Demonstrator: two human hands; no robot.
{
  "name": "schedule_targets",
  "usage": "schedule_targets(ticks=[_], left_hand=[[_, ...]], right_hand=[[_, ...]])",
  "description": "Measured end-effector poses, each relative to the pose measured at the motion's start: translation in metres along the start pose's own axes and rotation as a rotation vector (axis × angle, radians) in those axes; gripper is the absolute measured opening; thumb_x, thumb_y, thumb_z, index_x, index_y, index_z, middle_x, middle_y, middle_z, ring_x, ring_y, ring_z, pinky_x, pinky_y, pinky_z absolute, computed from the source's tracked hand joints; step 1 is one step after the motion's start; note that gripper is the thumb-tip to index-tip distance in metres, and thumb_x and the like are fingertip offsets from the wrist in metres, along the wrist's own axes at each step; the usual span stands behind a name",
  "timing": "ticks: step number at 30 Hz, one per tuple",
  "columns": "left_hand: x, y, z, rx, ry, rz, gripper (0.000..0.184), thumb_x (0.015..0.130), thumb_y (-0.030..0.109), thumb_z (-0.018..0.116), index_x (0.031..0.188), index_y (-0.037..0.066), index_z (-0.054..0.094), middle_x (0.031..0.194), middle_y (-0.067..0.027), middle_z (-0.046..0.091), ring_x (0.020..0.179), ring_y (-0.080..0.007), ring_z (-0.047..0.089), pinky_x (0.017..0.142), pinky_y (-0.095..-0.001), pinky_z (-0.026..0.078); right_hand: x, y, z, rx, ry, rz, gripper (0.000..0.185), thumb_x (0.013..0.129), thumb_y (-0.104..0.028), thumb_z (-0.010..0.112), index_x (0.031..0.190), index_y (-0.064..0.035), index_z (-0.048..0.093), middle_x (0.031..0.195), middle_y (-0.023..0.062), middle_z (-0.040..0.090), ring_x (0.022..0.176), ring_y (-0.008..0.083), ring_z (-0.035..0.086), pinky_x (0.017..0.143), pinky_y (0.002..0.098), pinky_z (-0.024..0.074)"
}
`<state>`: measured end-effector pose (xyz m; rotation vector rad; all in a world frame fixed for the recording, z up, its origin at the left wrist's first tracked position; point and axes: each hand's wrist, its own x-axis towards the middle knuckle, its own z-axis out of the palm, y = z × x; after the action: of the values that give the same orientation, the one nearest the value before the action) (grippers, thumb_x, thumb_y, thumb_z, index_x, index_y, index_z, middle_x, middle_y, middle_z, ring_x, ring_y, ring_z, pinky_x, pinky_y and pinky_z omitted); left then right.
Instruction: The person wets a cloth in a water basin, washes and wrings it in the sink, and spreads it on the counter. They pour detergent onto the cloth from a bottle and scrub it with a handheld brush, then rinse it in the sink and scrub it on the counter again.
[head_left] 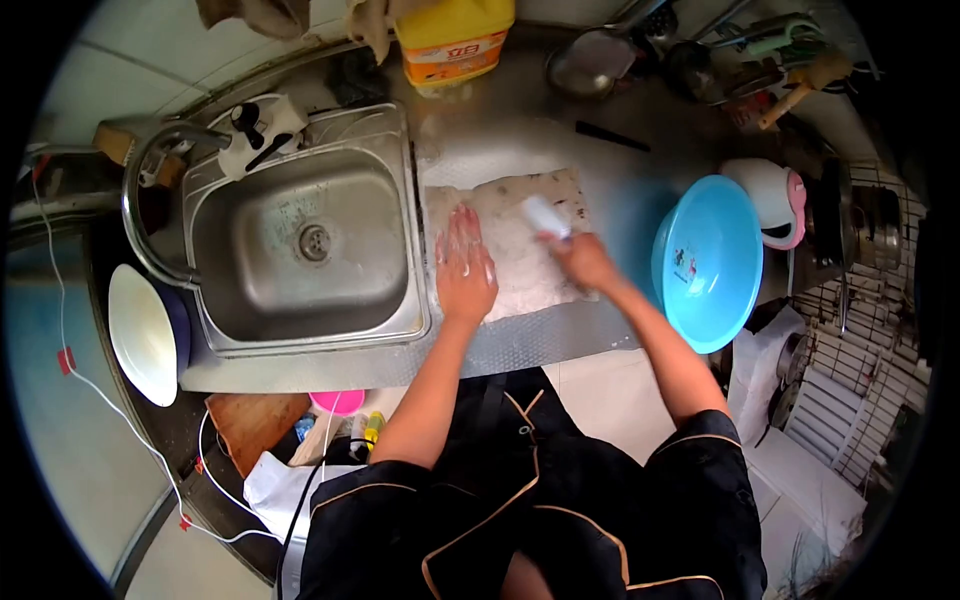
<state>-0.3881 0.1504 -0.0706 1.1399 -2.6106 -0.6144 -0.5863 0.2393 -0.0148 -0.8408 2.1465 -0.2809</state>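
A pale, stained cloth (515, 280) is spread flat on the metal counter, just right of the sink. My left hand (464, 275) lies on its left part with the fingers stretched out and white suds on them. In my right hand (588, 262) is a white scrub brush (546, 216), gripped at its near end and held over the upper right part of the cloth. Brush and fingers are a little blurred, and the brush's underside is hidden.
Left of the cloth is a steel sink (300, 325) with a curved faucet (135, 215). A blue basin (708, 270) stands tilted on the right. At the back are a yellow jug (455, 45), a black strip (612, 136) and a pan (590, 68). A white basin (145, 335) leans at far left.
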Motion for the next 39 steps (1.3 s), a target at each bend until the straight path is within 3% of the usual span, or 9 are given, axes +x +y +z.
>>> schedule_targets(ticks=[4,6,14,18,23,26,30,32,39], left_hand=[[-0.008,0.002,-0.004,-0.003,-0.003,0.007,0.065,0.093,0.014,0.043,0.153,0.001,0.022,0.159,-0.0160,0.023,0.147,-0.0274,0.023,0.119,-0.0443,0.017],[-0.005,0.004,-0.002,0.003,-0.005,-0.011,0.065,0.092,0.014,0.044,0.152,0.000,0.022,0.159,-0.0165,0.023,0.147,-0.0278,0.023,0.119,-0.0443,0.017],[0.000,0.001,0.007,-0.013,0.100,0.002,0.065,0.091,0.013,0.044,0.150,-0.005,0.024,0.157,-0.0201,0.025,0.146,-0.0326,0.023,0.118,-0.0460,0.020],[-0.006,0.004,0.000,0.010,0.051,-0.036,0.064,0.091,0.015,0.045,0.148,-0.007,0.027,0.156,-0.0228,0.026,0.146,-0.0347,0.024,0.118,-0.0467,0.020],[0.018,0.001,0.002,0.052,0.119,-0.010,0.065,0.090,0.017,0.045,0.148,-0.007,0.026,0.157,-0.0221,0.025,0.145,-0.0338,0.025,0.118,-0.0459,0.019],[-0.015,0.002,0.007,0.084,0.076,-0.019,0.067,0.090,0.016,0.045,0.149,-0.007,0.024,0.157,-0.0219,0.022,0.146,-0.0344,0.023,0.118,-0.0461,0.019],[-0.019,0.003,-0.005,0.048,0.047,-0.042,0.068,0.089,0.015,0.048,0.149,-0.007,0.024,0.157,-0.0218,0.023,0.146,-0.0338,0.023,0.118,-0.0461,0.019],[-0.003,0.005,0.003,0.026,0.040,-0.085,0.070,0.088,0.014,0.048,0.150,-0.006,0.023,0.158,-0.0212,0.022,0.147,-0.0325,0.022,0.119,-0.0457,0.019],[-0.016,0.003,0.000,0.066,0.062,-0.033,0.069,0.088,0.015,0.046,0.150,-0.005,0.023,0.158,-0.0211,0.023,0.147,-0.0328,0.022,0.119,-0.0464,0.017]], right_hand=[[-0.015,-0.024,0.020,0.207,-0.038,0.234,0.068,0.095,-0.060,0.047,0.094,0.0055,0.066,0.090,0.0313,0.066,0.086,0.0396,0.068,0.077,0.0465,0.0530],[-0.005,-0.014,0.080,-0.130,0.063,-0.175,0.074,0.094,-0.064,0.045,0.092,0.0076,0.066,0.088,0.0309,0.067,0.083,0.0383,0.069,0.077,0.0464,0.0531],[0.007,-0.024,0.065,0.066,0.262,-0.229,0.068,0.096,-0.059,0.045,0.089,0.0052,0.066,0.085,0.0287,0.067,0.083,0.0378,0.069,0.076,0.0455,0.0535],[0.016,-0.044,0.004,0.096,-0.072,0.063,0.062,0.098,-0.054,0.044,0.097,0.0032,0.069,0.087,0.0261,0.069,0.086,0.0372,0.069,0.079,0.0455,0.0528],[0.010,-0.063,0.045,0.031,0.384,-0.231,0.059,0.098,-0.049,0.045,0.105,0.0059,0.066,0.093,0.0306,0.067,0.093,0.0429,0.066,0.084,0.0460,0.0514],[0.016,-0.046,0.030,-0.027,0.028,-0.053,0.059,0.099,-0.049,0.045,0.101,0.0070,0.065,0.095,0.0328,0.065,0.094,0.0455,0.065,0.086,0.0473,0.0510],[0.054,0.014,-0.008,0.220,0.263,0.155,0.068,0.097,-0.056,0.045,0.097,0.0093,0.065,0.089,0.0340,0.064,0.086,0.0466,0.065,0.080,0.0476,0.0515],[0.039,-0.013,0.021,-0.136,0.202,-0.192,0.068,0.097,-0.056,0.045,0.098,0.0092,0.065,0.091,0.0336,0.065,0.088,0.0449,0.065,0.082,0.0477,0.0507],[0.064,0.034,-0.019,-0.227,0.114,-0.189,0.046,0.099,-0.041,0.045,0.112,-0.0015,0.065,0.106,0.0271,0.065,0.096,0.0381,0.065,0.088,0.0459,0.0510]])
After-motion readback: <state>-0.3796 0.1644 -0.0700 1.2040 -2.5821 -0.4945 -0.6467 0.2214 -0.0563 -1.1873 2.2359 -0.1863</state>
